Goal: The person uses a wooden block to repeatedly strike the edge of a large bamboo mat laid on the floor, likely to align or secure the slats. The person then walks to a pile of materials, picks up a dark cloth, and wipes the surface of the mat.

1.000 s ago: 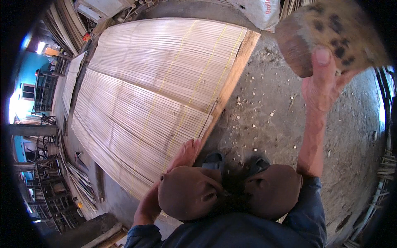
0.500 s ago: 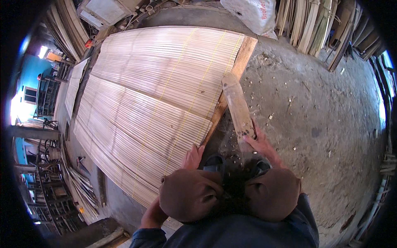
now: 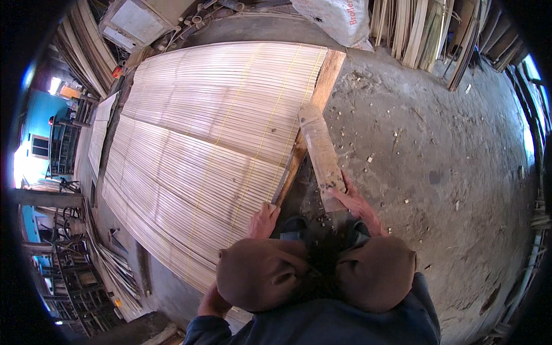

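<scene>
A large mat of narrow pale slats [image 3: 190, 132], crossed by yellow cords, lies in front of me and to the left. My left hand [image 3: 264, 220] rests at its near right corner, fingers curled over the edge. In my right hand [image 3: 356, 202] is a long, broad piece of split bamboo [image 3: 321, 152], gripped near its dark-spotted near end. The bamboo slants away from me, its far end over the wooden beam [image 3: 329, 80] along the mat's right edge. Where the left fingertips end is partly hidden.
Small wood chips [image 3: 370, 159] are scattered over the rough floor [image 3: 437, 172] on the right. A white sack [image 3: 339, 20] and upright bundles of strips [image 3: 414, 34] stand at the back. Racks [image 3: 69, 253] line the left. My knees [image 3: 376, 270] are close below my hands.
The whole view has shifted slightly, moving the mat and bamboo a little left in the picture. The bamboo's near end was blurred and is now sharp. Both hands keep nearly the same places.
</scene>
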The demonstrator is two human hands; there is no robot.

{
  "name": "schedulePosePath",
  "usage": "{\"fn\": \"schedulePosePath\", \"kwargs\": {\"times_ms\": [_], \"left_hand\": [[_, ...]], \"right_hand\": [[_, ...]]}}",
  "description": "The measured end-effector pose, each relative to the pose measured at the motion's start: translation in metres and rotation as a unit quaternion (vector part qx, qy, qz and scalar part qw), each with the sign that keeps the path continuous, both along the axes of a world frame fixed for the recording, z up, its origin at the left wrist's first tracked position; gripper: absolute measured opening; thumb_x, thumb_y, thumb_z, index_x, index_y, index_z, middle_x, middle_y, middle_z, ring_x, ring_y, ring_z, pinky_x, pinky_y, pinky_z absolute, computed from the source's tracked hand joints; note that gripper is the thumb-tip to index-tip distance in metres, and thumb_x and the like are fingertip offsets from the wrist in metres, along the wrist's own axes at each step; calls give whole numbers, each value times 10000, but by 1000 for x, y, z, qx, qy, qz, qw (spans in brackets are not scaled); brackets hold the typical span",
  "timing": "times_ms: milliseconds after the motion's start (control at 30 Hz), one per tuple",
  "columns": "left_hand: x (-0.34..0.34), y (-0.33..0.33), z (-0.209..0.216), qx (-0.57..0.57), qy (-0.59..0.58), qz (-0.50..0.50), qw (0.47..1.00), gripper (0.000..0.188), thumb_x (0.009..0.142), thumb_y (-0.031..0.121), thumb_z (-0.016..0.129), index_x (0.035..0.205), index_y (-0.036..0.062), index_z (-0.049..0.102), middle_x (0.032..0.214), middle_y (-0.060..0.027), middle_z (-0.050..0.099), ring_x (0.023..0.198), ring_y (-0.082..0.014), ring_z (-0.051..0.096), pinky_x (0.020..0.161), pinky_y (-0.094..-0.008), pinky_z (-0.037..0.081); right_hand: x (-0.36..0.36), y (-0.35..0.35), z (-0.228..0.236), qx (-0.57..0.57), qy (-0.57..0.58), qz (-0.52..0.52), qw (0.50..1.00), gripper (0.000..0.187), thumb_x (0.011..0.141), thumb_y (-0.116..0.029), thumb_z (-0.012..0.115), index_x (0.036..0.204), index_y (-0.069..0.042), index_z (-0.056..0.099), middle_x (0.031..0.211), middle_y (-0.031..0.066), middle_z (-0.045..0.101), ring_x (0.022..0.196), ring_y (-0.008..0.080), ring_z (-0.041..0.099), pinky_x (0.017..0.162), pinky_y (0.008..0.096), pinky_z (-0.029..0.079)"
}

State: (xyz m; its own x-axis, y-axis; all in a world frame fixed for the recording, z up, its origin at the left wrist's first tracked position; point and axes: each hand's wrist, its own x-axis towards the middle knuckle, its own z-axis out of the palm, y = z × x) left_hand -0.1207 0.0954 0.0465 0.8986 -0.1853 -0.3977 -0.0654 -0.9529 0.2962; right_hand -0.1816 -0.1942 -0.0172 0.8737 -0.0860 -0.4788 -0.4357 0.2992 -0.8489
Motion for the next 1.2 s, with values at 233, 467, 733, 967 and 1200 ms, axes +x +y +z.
{"fn": "schedulePosePath", "kwargs": {"times_ms": [233, 467, 733, 967, 1200], "left_hand": [[18, -13, 39, -150, 22, 28, 988, 432, 958, 420, 501, 974, -10, 545, 845, -298, 618, 844, -484, 604, 697, -514, 467], [44, -12, -7, -181, 60, 21, 981, 501, 964, 442, 473, 987, -50, 561, 804, -303, 619, 820, -491, 610, 682, -509, 459], [31, -7, -17, -172, -99, -117, 973, 192, 963, 239, 532, 930, 50, 529, 744, -191, 506, 646, -412, 579, 522, -496, 437], [32, -17, 3, -139, 54, -17, 989, 467, 968, 428, 457, 1089, -17, 531, 959, -305, 588, 933, -487, 567, 758, -535, 439], [25, 11, -39, -175, 31, -48, 983, 398, 988, 389, 480, 956, -7, 506, 801, -271, 603, 830, -487, 596, 668, -526, 455]], "right_hand": [[0, 4, 7, 28, 29, 2, 999, 907, 844, -191, 724, 1533, -101, 141, 1416, 120, 459, 1242, 223, 484, 1005, 352, 422], [7, 6, 4, -77, 11, 39, 996, 899, 847, -173, 716, 1527, -70, 138, 1426, 117, 453, 1247, 226, 486, 1012, 362, 425], [5, 10, -3, 58, 10, -13, 998, 887, 859, -155, 707, 1528, -80, 129, 1404, 116, 475, 1225, 221, 503, 997, 364, 443], [5, 8, 32, -99, -27, -8, 995, 931, 823, -182, 728, 1523, -60, 126, 1371, 145, 500, 1205, 233, 522, 1025, 371, 417], [18, 14, 104, -150, -254, -116, 949, 971, 771, -228, 758, 1504, -22, 156, 1327, 174, 521, 1209, 251, 520, 1027, 376, 408]]}}
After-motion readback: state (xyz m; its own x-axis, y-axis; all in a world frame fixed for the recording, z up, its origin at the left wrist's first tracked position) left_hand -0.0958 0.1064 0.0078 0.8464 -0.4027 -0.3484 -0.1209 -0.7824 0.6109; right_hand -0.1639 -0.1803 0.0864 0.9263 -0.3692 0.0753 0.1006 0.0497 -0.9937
